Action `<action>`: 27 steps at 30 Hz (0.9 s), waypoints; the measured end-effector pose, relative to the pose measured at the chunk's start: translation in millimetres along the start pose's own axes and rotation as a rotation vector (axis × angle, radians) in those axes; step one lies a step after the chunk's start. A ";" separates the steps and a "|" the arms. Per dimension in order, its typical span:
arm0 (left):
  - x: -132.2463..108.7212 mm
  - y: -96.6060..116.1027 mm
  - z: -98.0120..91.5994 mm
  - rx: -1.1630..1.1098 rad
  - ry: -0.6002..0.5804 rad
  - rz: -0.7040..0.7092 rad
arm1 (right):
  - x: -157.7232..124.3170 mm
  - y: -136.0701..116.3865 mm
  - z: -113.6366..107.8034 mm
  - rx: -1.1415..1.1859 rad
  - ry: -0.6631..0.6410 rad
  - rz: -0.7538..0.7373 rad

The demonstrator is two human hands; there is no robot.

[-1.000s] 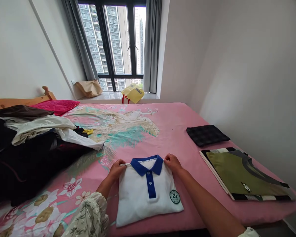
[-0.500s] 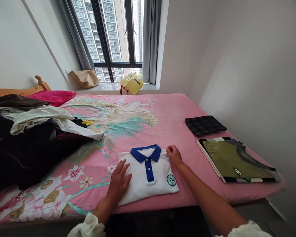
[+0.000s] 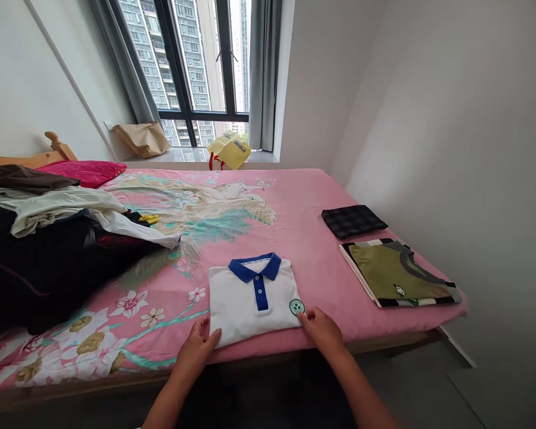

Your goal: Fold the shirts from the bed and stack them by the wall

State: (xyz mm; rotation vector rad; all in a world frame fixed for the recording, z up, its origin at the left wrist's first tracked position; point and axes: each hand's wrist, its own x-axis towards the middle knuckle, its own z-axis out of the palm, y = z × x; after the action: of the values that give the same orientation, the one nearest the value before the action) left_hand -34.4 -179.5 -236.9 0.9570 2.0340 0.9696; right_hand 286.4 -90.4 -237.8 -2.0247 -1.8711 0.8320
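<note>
The folded white polo shirt (image 3: 250, 298) lies at the bed's (image 3: 330, 298) near edge, at my 12 o'clock. My left hand (image 3: 195, 348) rests spread open on one hem corner. My right hand (image 3: 322, 329) touches the other, grip unclear. I judge an uneven tug could spill the fold.

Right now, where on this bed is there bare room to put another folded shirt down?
Bare bedspread lies between the white polo shirt and the olive shirt stack, and widely beyond the polo toward the window. The left side is crowded by a heap of clothes.
</note>
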 end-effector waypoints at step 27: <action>-62.7 15.3 18.8 0.052 0.383 0.530 | -33.8 -22.6 -11.9 0.105 0.329 -0.335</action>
State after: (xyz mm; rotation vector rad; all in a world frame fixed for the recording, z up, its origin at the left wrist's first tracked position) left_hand 17.0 -218.2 -217.3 1.4754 2.1610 1.4766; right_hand 274.3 -118.0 -208.0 -1.6073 -1.8577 0.4648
